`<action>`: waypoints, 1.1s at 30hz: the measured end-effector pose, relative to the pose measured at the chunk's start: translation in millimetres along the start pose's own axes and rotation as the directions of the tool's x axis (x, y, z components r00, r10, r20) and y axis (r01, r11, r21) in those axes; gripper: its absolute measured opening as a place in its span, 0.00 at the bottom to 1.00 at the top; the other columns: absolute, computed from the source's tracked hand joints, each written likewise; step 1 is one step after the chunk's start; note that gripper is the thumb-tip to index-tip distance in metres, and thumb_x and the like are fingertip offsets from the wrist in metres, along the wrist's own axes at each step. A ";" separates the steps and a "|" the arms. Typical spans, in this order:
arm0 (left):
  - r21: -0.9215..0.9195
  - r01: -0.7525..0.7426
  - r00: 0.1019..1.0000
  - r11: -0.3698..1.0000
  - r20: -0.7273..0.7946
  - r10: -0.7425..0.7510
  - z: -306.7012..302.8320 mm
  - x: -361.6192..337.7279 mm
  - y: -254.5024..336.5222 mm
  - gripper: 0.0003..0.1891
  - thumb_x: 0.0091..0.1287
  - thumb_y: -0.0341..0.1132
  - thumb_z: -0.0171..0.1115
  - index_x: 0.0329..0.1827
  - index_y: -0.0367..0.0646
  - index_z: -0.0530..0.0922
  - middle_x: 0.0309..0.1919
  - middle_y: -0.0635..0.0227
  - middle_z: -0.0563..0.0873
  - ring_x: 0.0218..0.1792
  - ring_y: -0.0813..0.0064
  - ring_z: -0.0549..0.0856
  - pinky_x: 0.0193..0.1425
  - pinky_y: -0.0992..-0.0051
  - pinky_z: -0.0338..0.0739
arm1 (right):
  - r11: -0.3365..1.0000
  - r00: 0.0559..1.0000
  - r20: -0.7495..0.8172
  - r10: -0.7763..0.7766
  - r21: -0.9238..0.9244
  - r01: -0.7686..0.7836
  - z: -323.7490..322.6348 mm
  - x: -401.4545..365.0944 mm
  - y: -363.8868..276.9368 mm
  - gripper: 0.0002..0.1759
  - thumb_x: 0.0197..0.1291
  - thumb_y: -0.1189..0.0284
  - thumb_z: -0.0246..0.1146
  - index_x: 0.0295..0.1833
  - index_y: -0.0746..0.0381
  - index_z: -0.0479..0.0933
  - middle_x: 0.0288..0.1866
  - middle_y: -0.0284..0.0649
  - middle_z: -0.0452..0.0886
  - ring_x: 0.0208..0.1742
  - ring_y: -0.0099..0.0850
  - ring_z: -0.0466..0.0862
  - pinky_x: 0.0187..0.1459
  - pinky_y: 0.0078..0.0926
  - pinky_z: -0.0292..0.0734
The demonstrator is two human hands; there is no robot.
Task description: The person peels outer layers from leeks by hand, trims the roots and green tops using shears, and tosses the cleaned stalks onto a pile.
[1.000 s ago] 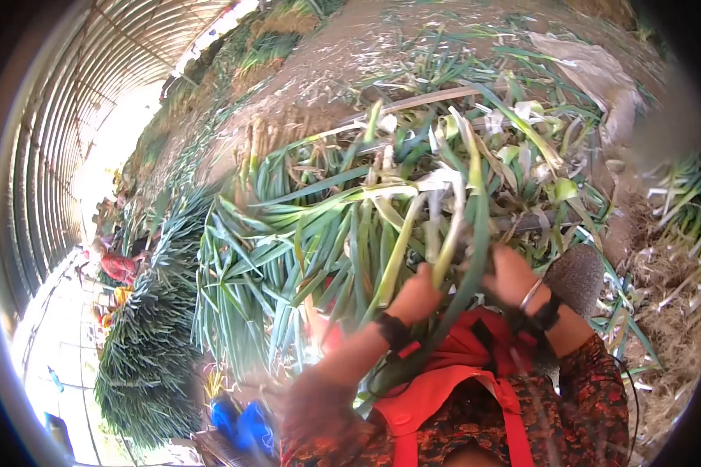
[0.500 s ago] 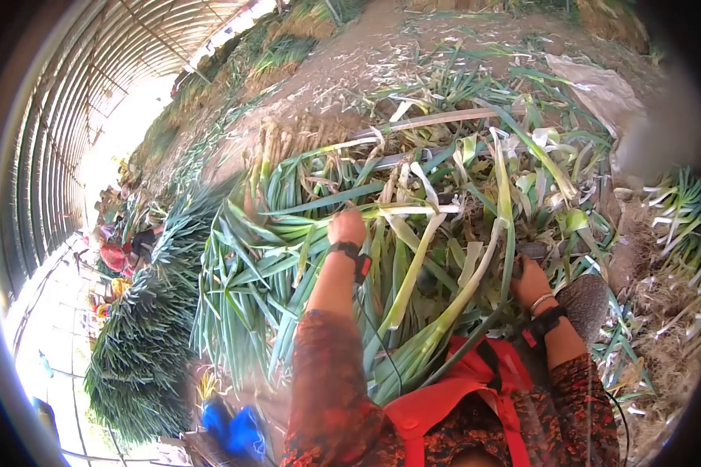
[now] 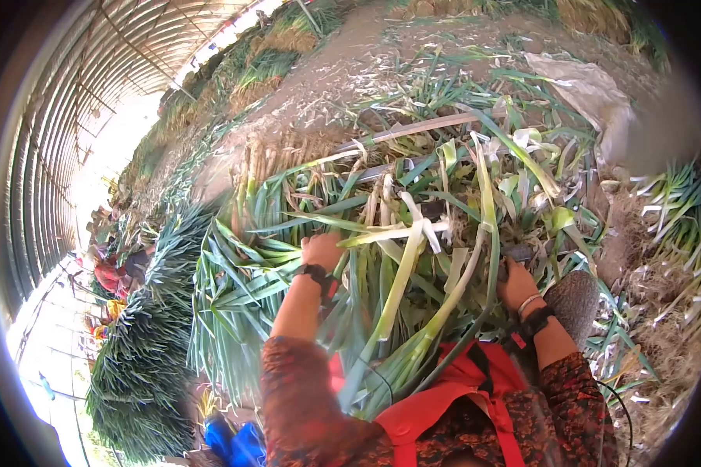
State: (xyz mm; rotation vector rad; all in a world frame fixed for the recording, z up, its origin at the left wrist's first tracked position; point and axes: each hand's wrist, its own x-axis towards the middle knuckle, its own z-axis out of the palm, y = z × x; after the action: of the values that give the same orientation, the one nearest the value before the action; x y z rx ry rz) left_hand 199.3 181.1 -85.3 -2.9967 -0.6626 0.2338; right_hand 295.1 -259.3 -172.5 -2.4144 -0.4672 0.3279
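My left hand [image 3: 322, 251] is closed round a green onion [image 3: 393, 233], its fingers wrapped about the leafy part. The white end of that onion points right, and its green leaves spread left over the pile. Lower right, my right hand [image 3: 516, 284] is curled closed beside a dark, rounded thing [image 3: 519, 253]; what lies in its fingers is partly hidden and I cannot make it out. Several long green onions [image 3: 452, 311] lean from the middle of the heap toward my lap. A heap of green onion leaves [image 3: 234, 311] hangs at the left.
A long dark-green stack of onions [image 3: 144, 373] stands at left, with a person in red [image 3: 109, 274] beyond it. Rooty onions [image 3: 674, 226] lie at right. A pale sheet [image 3: 588, 89] and leaf scraps cover the ground behind. A blue bag-like thing [image 3: 237, 444] sits below.
My left hand has moved left and slightly down, drawing the green onion with it. My right hand has shifted slightly left in view and stays low; the whole view has tilted a little.
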 end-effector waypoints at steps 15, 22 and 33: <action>-0.541 -0.140 0.956 0.829 -0.290 -0.028 -200.9 -60.6 98.5 0.19 0.63 0.42 0.67 0.45 0.36 0.74 0.32 0.52 0.84 0.35 0.53 0.85 0.42 0.64 0.78 | 0.962 0.999 -0.003 -0.034 0.271 0.034 -35.4 -4.1 -17.9 0.23 0.51 0.67 0.65 0.52 0.67 0.76 0.43 0.58 0.83 0.48 0.56 0.82 0.49 0.43 0.77; -0.668 0.068 0.909 0.741 0.348 0.231 -19.9 -27.1 106.6 0.24 0.54 0.37 0.68 0.52 0.31 0.79 0.39 0.56 0.86 0.37 0.69 0.85 0.41 0.70 0.80 | 0.883 0.973 0.148 -0.178 0.460 0.091 -70.6 -59.1 -72.5 0.21 0.54 0.68 0.67 0.53 0.63 0.78 0.42 0.51 0.84 0.42 0.46 0.84 0.46 0.37 0.78; -0.904 0.279 0.950 0.325 0.310 0.044 53.9 -75.4 136.8 0.32 0.49 0.35 0.72 0.56 0.26 0.73 0.45 0.53 0.84 0.46 0.66 0.84 0.52 0.71 0.78 | 0.899 0.761 0.481 -0.436 0.275 0.341 -54.2 -88.3 -75.6 0.23 0.54 0.65 0.64 0.55 0.61 0.78 0.45 0.57 0.81 0.47 0.52 0.81 0.51 0.43 0.77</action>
State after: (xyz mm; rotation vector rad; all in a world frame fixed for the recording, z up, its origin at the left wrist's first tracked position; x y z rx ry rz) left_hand 179.7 26.9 -141.3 -4.0353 -1.5272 0.3710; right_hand 215.2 -270.4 -72.8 -1.9622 -1.1269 0.8227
